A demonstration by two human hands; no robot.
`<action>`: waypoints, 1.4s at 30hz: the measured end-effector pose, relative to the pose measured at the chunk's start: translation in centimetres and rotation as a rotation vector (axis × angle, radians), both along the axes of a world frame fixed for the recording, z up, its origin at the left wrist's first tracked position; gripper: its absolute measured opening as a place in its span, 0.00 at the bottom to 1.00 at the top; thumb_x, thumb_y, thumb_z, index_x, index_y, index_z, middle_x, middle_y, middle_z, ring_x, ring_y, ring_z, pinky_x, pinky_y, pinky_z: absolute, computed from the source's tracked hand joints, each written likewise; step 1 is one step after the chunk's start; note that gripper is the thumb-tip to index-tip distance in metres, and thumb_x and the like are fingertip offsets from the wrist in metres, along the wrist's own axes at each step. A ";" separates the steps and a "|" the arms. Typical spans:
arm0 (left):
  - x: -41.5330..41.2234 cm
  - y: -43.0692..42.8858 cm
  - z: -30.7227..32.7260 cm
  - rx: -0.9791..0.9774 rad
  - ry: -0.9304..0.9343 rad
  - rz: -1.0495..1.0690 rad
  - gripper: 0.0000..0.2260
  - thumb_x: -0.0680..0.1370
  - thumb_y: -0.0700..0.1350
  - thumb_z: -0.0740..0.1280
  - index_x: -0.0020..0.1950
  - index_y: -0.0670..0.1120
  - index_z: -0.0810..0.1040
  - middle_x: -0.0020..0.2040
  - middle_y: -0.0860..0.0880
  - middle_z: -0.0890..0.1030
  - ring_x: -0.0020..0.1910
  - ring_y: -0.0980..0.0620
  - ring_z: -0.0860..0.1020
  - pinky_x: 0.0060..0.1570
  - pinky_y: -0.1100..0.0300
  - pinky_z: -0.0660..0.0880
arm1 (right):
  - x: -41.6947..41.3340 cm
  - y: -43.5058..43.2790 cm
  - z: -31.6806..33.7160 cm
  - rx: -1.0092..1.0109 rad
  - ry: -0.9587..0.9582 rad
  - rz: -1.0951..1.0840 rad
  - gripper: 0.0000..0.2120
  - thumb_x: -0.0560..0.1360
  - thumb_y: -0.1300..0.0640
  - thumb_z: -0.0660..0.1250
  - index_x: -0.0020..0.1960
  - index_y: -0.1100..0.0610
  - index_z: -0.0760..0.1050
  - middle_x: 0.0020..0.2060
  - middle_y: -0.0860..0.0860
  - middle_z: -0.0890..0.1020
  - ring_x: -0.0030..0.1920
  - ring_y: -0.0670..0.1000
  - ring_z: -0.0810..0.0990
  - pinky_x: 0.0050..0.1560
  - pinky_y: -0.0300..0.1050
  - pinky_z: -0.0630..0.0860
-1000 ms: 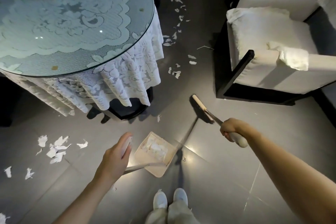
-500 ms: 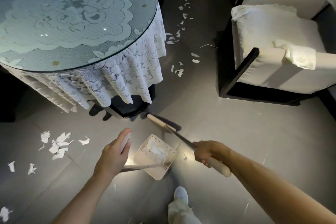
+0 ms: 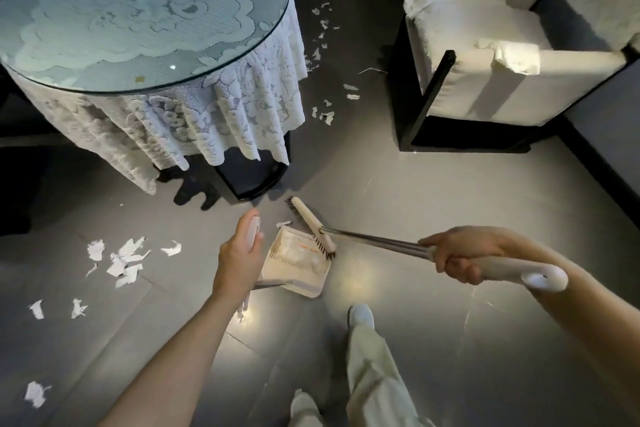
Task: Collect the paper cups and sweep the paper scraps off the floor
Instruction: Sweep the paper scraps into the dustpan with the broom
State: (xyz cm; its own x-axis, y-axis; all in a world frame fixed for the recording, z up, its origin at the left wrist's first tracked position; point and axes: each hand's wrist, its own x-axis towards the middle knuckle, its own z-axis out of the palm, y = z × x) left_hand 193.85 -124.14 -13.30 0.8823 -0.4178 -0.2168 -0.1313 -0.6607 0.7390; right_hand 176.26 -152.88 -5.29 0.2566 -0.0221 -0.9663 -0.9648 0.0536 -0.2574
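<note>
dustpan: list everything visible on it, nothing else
The dustpan is a cream, plastic-looking tray on the grey floor, mouth towards the round table. A row of comb teeth crosses its inside, and white paper scraps lie in it. A thin metal shaft runs from its back to a white handle held by the left hand. The broom head lies across its front right corner, bristles at the rim.

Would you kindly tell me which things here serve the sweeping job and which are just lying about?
Job: cream long-handled broom, cream plastic dustpan, torn white paper scraps.
Lying about: round glass-topped table, white cushioned armchair.
</note>
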 end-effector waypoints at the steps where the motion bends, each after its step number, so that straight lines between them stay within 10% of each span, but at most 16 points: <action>1: -0.7 1.0 0.1 -0.011 0.004 0.009 0.13 0.81 0.44 0.58 0.66 0.53 0.69 0.46 0.44 0.76 0.42 0.46 0.74 0.40 0.57 0.68 | -0.8 0.8 0.2 -0.018 -0.013 -0.025 0.27 0.76 0.69 0.54 0.74 0.59 0.59 0.21 0.51 0.63 0.17 0.45 0.62 0.17 0.33 0.61; 8: -5.4 6.8 1.4 0.011 0.006 -0.022 0.12 0.81 0.45 0.58 0.65 0.52 0.69 0.45 0.44 0.76 0.40 0.48 0.74 0.34 0.57 0.69 | -3.5 4.8 -1.8 -0.121 -0.008 -0.208 0.11 0.77 0.68 0.55 0.41 0.56 0.66 0.17 0.51 0.65 0.14 0.45 0.63 0.15 0.31 0.61; 16: -9.2 10.0 1.5 0.033 0.020 0.081 0.12 0.81 0.45 0.59 0.63 0.56 0.69 0.41 0.46 0.75 0.39 0.43 0.74 0.42 0.55 0.69 | -4.6 6.1 -7.6 -0.428 0.040 0.135 0.07 0.70 0.68 0.60 0.47 0.65 0.73 0.24 0.55 0.76 0.20 0.51 0.73 0.24 0.39 0.70; 26: -11.9 14.8 2.3 0.106 0.014 0.329 0.12 0.80 0.43 0.61 0.63 0.52 0.73 0.44 0.43 0.77 0.37 0.45 0.74 0.42 0.55 0.69 | 1.3 11.5 -11.1 -0.204 -0.097 -0.061 0.07 0.71 0.67 0.59 0.35 0.62 0.71 0.25 0.55 0.73 0.19 0.48 0.71 0.20 0.36 0.67; 33: -15.7 20.4 2.8 0.181 -0.016 0.530 0.14 0.79 0.45 0.63 0.56 0.65 0.70 0.35 0.43 0.77 0.31 0.46 0.75 0.33 0.57 0.71 | 8.1 16.2 -11.7 -0.118 -0.110 0.203 0.06 0.74 0.66 0.58 0.39 0.62 0.70 0.26 0.54 0.72 0.17 0.46 0.70 0.20 0.35 0.69; 42: -22.8 28.3 4.0 0.239 -0.033 0.754 0.14 0.79 0.42 0.64 0.64 0.52 0.74 0.41 0.41 0.79 0.34 0.44 0.73 0.39 0.52 0.68 | 6.4 27.3 -11.7 0.008 -0.034 0.507 0.02 0.70 0.64 0.60 0.41 0.61 0.72 0.25 0.53 0.74 0.22 0.47 0.70 0.25 0.39 0.69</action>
State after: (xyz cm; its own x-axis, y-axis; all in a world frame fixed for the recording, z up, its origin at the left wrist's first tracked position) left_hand 171.09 -95.86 -9.34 0.9164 0.3498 -0.1945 0.3958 -0.7204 0.5695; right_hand 182.62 -125.58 -17.00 0.2644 0.1209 -0.9568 -0.8610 -0.4173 -0.2907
